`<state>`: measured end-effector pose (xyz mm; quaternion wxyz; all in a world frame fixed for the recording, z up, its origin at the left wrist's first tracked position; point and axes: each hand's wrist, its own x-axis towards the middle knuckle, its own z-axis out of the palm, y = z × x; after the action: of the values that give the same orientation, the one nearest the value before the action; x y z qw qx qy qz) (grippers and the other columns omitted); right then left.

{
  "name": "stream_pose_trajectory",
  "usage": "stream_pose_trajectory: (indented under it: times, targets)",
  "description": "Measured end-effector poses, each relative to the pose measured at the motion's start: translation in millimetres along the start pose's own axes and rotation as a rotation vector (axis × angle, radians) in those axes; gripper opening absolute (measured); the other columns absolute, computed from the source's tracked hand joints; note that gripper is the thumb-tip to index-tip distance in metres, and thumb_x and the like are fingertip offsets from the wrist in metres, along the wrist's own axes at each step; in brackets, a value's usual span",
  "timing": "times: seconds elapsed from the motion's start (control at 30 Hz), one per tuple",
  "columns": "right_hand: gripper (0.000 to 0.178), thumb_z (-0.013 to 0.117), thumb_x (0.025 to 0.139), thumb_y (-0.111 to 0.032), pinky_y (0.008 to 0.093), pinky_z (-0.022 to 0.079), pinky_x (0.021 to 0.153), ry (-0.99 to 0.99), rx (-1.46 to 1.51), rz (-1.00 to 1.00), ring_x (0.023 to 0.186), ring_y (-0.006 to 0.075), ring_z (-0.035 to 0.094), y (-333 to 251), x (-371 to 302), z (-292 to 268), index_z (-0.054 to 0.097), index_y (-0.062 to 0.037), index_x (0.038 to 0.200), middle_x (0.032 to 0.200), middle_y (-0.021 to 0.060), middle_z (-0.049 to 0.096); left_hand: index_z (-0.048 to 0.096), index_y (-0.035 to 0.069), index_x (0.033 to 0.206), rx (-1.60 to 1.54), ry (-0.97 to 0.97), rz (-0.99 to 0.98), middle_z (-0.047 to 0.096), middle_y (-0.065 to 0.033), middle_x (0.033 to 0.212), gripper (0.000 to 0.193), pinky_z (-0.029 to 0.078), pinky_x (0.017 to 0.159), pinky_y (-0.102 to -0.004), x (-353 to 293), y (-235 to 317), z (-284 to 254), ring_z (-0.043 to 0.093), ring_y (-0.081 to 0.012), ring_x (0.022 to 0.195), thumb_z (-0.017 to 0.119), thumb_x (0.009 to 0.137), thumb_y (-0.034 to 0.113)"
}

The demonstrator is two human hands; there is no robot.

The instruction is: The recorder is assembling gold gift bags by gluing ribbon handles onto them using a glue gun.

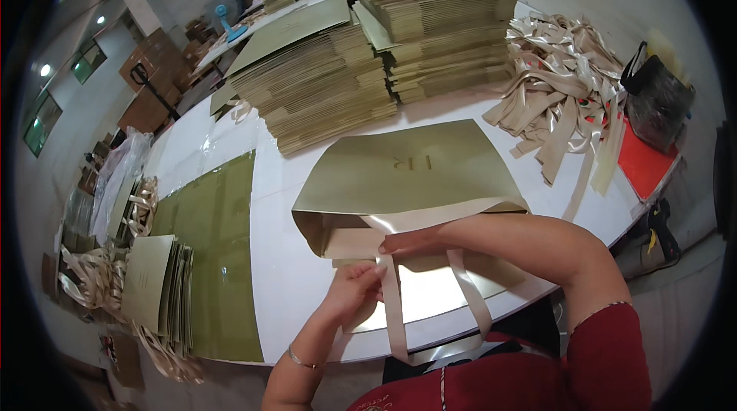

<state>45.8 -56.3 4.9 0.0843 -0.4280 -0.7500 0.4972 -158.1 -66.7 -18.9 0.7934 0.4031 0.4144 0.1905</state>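
Note:
An olive-gold paper bag (414, 161) lies on the white table in front of me, its mouth toward me. Cream satin ribbon (394, 307) runs from the mouth and loops down over the table's near edge. My left hand (355, 290), fingers pinched, holds the ribbon beside the bag's lower lip. Reaching across from the right, my right hand (411, 242) closes its fingertips on the same ribbon, just above the left hand. Its finger pads are partly hidden. A bright, shiny panel (430, 296) shows under the ribbon loop.
Tall stacks of flat olive bags (315, 77) stand behind the bag. A heap of loose ribbons (564, 89) lies at the far right, beside a red sheet (645, 161). Bags with ribbon handles (157, 284) lean at the left, next to an olive sheet (223, 257).

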Motion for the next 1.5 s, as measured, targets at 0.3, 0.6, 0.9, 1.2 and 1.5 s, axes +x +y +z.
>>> stream_pose_trajectory:
  times: [0.3,0.6,0.9,1.2,1.5]
  targets:
    - [0.034,0.046,0.091,-0.024,0.0370,0.040,0.089,0.143,-0.009,-0.364,0.100,0.0285,0.054,106.5,61.3,29.2,0.050,-0.0042,0.118,0.111,0.0131,0.058,0.058,-0.004,0.100,0.011,0.139,0.012,0.066,-0.0131,0.082,0.027,0.048,0.044,-0.0244,-4.0,5.6,16.9,0.063,-0.0183,0.052,0.063,0.087,0.019]
    - [0.043,0.054,0.088,-0.028,0.0402,0.042,0.090,0.065,0.506,0.169,0.104,0.0320,0.055,34.8,-7.3,42.6,0.047,-0.0058,0.124,0.115,0.0156,0.057,0.058,0.000,0.087,1.380,0.390,0.784,0.058,-0.0179,0.079,0.030,0.049,0.061,-0.0394,14.8,24.1,7.9,0.058,-0.0326,0.066,0.075,0.064,0.009]
    - [0.061,0.068,0.075,-0.023,0.0481,0.040,0.091,0.850,-0.647,-0.147,0.110,0.0412,0.049,-19.1,-123.5,91.1,0.046,-0.0024,0.128,0.122,0.0246,0.048,0.060,0.013,0.107,1.545,0.210,1.195,0.056,-0.0049,0.082,0.036,0.046,0.043,-0.0292,-11.6,-12.2,-14.8,0.056,-0.0181,0.051,0.067,0.071,0.011]
    - [0.060,0.068,0.075,-0.029,0.0412,0.035,0.100,0.453,-0.843,0.089,0.120,0.0391,0.043,-36.7,-120.7,-54.9,0.049,-0.0078,0.127,0.131,0.0226,0.045,0.054,0.012,0.122,1.734,0.010,1.028,0.049,-0.0080,0.087,0.049,0.046,0.042,-0.0272,-21.1,-11.3,-6.6,0.054,-0.0143,0.048,0.057,0.073,0.009]
    - [0.013,0.063,0.075,-0.017,0.0380,0.049,0.066,0.425,-0.822,-0.272,0.080,0.0302,0.059,13.6,-73.4,-90.2,0.055,-0.0073,0.075,0.087,0.0088,0.061,0.057,0.011,0.117,1.645,0.082,1.068,0.050,-0.0083,0.086,0.045,0.045,0.042,-0.0276,-19.3,-20.5,-8.2,0.053,-0.0146,0.046,0.058,0.072,0.008]
